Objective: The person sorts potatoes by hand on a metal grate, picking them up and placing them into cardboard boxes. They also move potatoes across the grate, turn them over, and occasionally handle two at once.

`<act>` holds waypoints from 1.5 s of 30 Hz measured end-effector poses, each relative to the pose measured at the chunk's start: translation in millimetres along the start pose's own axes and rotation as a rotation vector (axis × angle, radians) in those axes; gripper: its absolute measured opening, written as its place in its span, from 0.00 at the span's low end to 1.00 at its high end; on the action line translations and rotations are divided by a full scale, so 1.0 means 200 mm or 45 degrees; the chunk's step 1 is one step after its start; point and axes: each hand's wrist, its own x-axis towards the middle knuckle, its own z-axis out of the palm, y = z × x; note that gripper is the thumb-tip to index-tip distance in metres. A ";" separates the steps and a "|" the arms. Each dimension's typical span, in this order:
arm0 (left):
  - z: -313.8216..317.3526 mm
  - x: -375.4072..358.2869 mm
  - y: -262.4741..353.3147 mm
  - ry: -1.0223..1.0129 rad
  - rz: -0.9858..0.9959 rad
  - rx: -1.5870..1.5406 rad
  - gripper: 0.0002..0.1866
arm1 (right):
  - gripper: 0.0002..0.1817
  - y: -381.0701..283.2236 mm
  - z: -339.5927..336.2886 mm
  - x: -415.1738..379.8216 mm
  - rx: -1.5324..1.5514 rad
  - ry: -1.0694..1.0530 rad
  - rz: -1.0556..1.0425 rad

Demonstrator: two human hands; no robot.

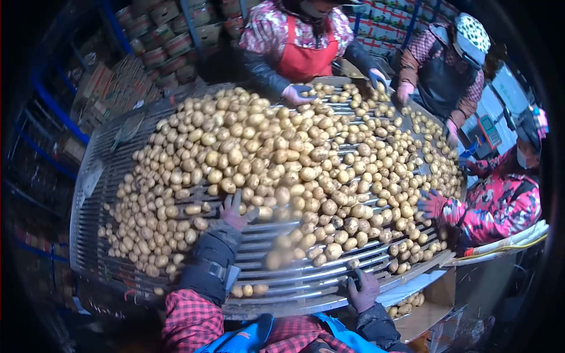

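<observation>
My left hand (237,213), in a pinkish glove with grey fingers, reaches onto the slatted metal table among yellowish potatoes (235,156). Its fingers are spread, with potatoes beyond the fingertips and bare slats (265,235) to its right. Near the front edge of the table is my right hand (364,289), gloved alike, its fingers raised and apart with nothing seen between them. One small potato (353,264) lies just beyond its fingertips. A blurred patch hides some potatoes right of my left hand.
Across the table stands a person in a red apron (307,53), both hands at the potatoes. Two more people (447,70) work on the right side. An open cardboard box (432,300) with potatoes sits below the front right edge. Stacked crates (176,44) stand behind.
</observation>
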 end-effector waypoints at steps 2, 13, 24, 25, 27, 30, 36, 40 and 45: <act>0.11 0.02 0.11 0.011 -0.228 -0.040 0.53 | 0.21 0.01 0.00 -0.01 0.015 -0.001 0.047; 0.29 0.13 0.81 -0.454 -0.065 -0.591 0.52 | 0.22 0.00 0.02 -0.03 -0.027 0.026 0.053; -0.53 -0.53 0.04 0.388 -0.361 -0.612 0.30 | 0.18 0.06 0.09 -0.04 0.071 0.077 0.049; -0.63 -0.67 -0.09 0.371 -0.635 -0.274 0.32 | 0.18 0.07 0.10 -0.04 0.057 0.079 0.029; -0.72 -1.02 -0.58 0.393 -0.795 0.227 0.38 | 0.16 0.03 0.08 -0.03 0.039 0.085 0.046; -0.83 -1.33 -0.92 0.263 -0.866 -0.287 0.40 | 0.15 -0.02 0.03 -0.01 0.106 0.076 -0.011; -0.92 -1.19 -0.41 -0.324 -0.333 0.756 0.33 | 0.18 -0.03 -0.02 -0.02 0.097 0.085 -0.032; -0.82 -1.16 -0.32 -0.735 -0.787 0.670 0.43 | 0.18 -0.04 -0.05 -0.02 0.075 0.035 0.013; -0.45 -1.02 0.08 -0.103 -0.940 0.084 0.42 | 0.22 0.03 0.03 -0.04 0.052 0.037 0.019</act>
